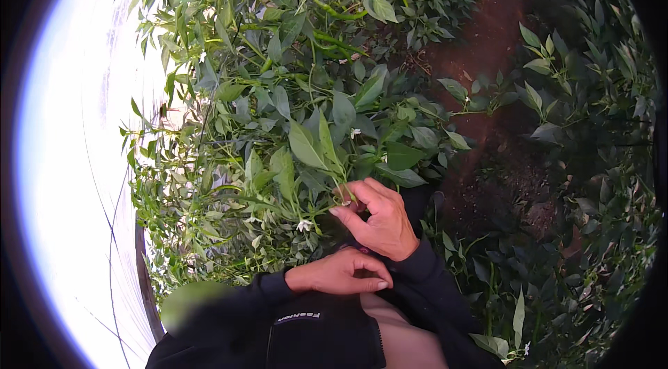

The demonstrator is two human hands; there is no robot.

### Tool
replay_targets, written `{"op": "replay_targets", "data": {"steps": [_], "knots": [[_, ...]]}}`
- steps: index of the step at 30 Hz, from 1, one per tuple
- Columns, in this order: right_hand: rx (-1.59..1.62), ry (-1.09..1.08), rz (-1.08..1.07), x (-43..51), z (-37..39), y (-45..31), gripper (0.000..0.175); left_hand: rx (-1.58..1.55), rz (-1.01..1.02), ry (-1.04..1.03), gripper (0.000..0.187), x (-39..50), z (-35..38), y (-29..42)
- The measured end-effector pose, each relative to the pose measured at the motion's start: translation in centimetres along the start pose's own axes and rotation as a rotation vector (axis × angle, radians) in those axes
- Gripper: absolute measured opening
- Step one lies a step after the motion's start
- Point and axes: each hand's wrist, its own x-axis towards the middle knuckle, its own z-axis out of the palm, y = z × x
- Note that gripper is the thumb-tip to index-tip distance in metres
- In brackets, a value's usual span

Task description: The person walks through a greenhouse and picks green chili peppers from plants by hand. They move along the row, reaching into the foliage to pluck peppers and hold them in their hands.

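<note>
My right hand (383, 220) has its thumb and fingers around a leafy pepper shoot (342, 181), close to a small white flower. Broad green leaves (308, 147) fan upward from that shoot. Just below, my left hand (342, 271) is held in front of my body with its fingers curled and the thumb near the index finger. Its palm side is hidden, so whether it holds anything cannot be made out. An open white pepper flower (304, 225) hangs left of my right hand. Long green chilli peppers (339, 14) hang among the foliage higher up.
Dense pepper plants (235, 124) fill the middle and left. A strip of reddish bare soil (485, 40) runs down the right, with another plant row (589, 244) beyond it. Bright translucent plastic sheeting (73, 160) and thin dark strings (111, 233) line the left side.
</note>
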Motion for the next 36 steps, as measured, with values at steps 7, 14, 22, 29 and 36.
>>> {"op": "replay_targets", "data": {"steps": [7,14,22,29,36], "knots": [[-0.020,-0.287,-0.058,7.1,-1.3,-1.2,0.024,0.206,0.024,0.466,0.026,16.2,-4.8,-1.7],[0.316,-0.665,-0.015,18.4,-13.5,2.1,0.033,0.615,-0.126,0.683,0.069,40.9,-13.1,-0.9],[0.046,-0.500,0.054,31.3,-26.5,3.1,0.035,0.788,-0.574,0.381,0.052,43.9,-18.9,-2.9],[0.191,-0.527,0.331,38.6,-26.4,0.7,0.025,0.667,-0.603,0.651,0.047,40.2,-21.2,9.4],[0.464,0.003,0.088,54.0,-28.7,4.9,0.017,-0.165,-0.110,1.209,0.033,35.5,-25.5,13.7]]}}
